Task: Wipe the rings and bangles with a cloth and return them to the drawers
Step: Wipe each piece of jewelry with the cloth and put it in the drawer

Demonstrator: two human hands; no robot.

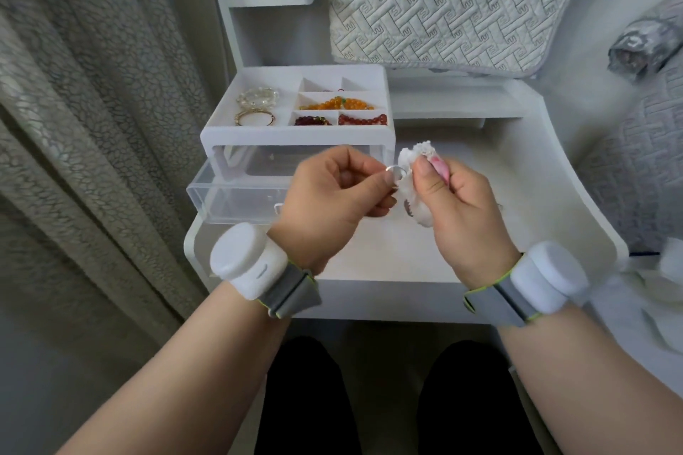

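A person's left hand (332, 192) pinches a thin silver ring (394, 171) between thumb and forefinger while the right hand (462, 203), fingers curled, clamps a crumpled white cloth (417, 155) against it, above a white table (517, 181). The ring sits at the meeting point of the two hands, at 3 o'clock from the left thumb and touching the cloth.

A white jewellery organiser (295, 138) stands at 12 o'clock from the hands. Its top tray holds a gold bangle (254, 118), a pearl bracelet (257, 98) and amber beads (336, 103). Its clear drawer (221, 196) stands open at 9 o'clock from the left hand.

The ring looks light, stiff and slick, so it seems likely to slip or roll if the pinch eases. The band's outer edge, held across its width, appears the safest hold. The cloth looks soft and should fold round the metal without scratching it.
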